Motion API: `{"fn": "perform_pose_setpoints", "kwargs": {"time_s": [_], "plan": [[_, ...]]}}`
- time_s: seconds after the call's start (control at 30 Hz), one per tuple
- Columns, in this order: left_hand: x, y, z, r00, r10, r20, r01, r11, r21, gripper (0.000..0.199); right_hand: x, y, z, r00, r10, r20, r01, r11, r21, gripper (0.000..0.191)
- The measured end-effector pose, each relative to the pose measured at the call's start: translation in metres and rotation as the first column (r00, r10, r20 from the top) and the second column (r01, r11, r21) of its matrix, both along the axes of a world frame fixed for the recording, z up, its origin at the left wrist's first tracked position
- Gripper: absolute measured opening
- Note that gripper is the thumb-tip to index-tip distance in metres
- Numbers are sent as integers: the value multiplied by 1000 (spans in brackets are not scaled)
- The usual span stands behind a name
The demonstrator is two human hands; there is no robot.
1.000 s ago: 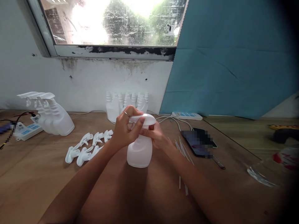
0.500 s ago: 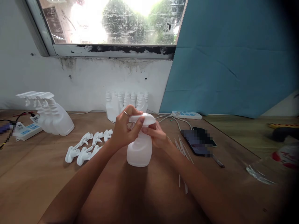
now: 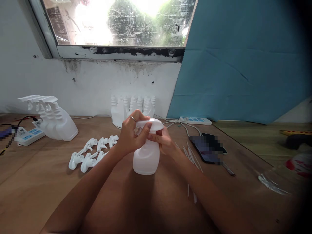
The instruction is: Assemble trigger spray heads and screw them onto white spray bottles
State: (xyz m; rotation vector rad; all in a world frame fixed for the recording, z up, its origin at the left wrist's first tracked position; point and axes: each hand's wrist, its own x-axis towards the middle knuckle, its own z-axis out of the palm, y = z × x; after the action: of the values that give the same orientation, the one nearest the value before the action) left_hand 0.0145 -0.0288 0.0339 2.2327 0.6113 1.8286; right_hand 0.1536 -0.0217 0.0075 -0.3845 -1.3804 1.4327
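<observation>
A white spray bottle point(image 3: 146, 161) stands upright on the brown table in front of me, with a white trigger spray head point(image 3: 156, 124) on its top. My left hand point(image 3: 134, 133), a ring on one finger, is closed round the nozzle end of the spray head, its thumb along the near side. On the other side, my right hand point(image 3: 163, 139) grips the bottle's neck just below the head, thumb across the front. The fingers hide most of the collar and the trigger. Several loose trigger spray heads point(image 3: 87, 161) lie on the table to the left of my left forearm.
Several bottles without heads point(image 3: 119, 112) stand by the wall; several with heads point(image 3: 64, 125) stand at left. Power strips point(image 3: 30, 136) lie at left and back. Thin white tubes point(image 3: 191, 154), phones point(image 3: 204, 151) and a clear bottle point(image 3: 280, 177) are on the right.
The right thumb and fingers have shifted slightly round the neck. Both hands keep their hold and the bottle stays in place; the whole view has moved slightly.
</observation>
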Motion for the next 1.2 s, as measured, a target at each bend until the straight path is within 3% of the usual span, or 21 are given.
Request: {"fn": "perform_pose_setpoints", "kwargs": {"time_s": [0.63,0.87,1.1,1.2], "plan": [[0,0,-1,1000,2,1,-2,1000,-18,13,1,1,-2,1000,3,10,-3,1000,-16,44],[0,-1,-1,1000,-4,1,4,1000,-22,15,8,6,-6,987,160,4,-160,987,-9,28],[0,-1,0,1000,0,0,0,1000,6,15,3,2,0,998,52,29,-50,996,-71,46],[1,0,0,1000,4,1,-4,1000,-1,13,4,3,-3,997,71,7,-70,997,-44,42]]}}
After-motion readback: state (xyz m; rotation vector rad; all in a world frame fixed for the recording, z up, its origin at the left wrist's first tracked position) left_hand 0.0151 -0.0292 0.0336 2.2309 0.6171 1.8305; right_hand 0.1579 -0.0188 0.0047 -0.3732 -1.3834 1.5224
